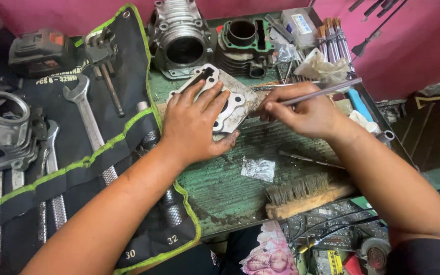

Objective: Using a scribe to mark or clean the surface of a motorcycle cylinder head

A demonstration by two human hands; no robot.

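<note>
The left hand presses flat on the metal gasket plate, fingers spread. The right hand pinches a thin scraper; a slip could gouge the plate or nick a finger.

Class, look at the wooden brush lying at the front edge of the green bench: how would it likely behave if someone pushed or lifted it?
The brush probably slides rather than rolls, since its wooden block looks flat-sided. It seems stiff and fairly light. Its splayed bristles would likely flex.

Even, fairly bright light from above; soft shadows under the forearms on the table. Colours saturated, centre sharp, slight softening and wide-angle bending toward 3 and 9 o'clock.
</note>
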